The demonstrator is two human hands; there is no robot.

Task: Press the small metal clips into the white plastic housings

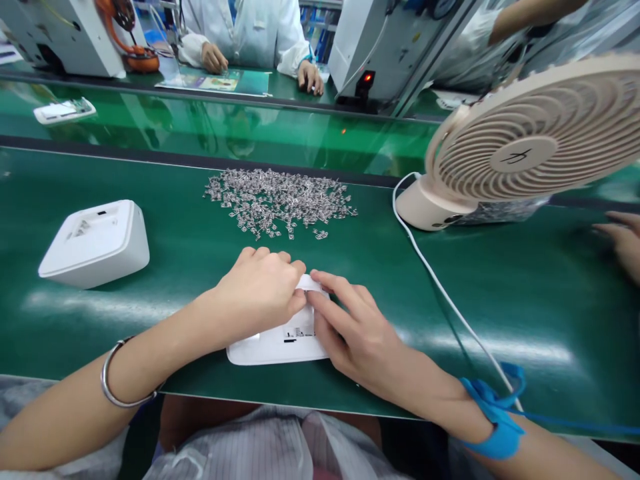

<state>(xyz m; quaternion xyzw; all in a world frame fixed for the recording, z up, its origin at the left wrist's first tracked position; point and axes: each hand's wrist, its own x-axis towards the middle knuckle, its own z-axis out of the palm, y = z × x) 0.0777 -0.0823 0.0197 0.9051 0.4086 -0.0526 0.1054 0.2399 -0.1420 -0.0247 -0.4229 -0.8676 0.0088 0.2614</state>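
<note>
Head view, from left: a boxy white unit [125, 250] rests on the green bench [175, 227]. The left hand [263, 287] is curled inward at the far edge of a white casing [273, 352]; any grip is hidden. The casing lies near the bench's front edge, between both hands, below a pile of small metallic pieces [283, 197]. It looks light, stiff and smooth, perhaps slippery; its side edges should hold best. The right hand's [360, 333] bent fingers touch its right side; I can't tell whether they pinch.
</note>
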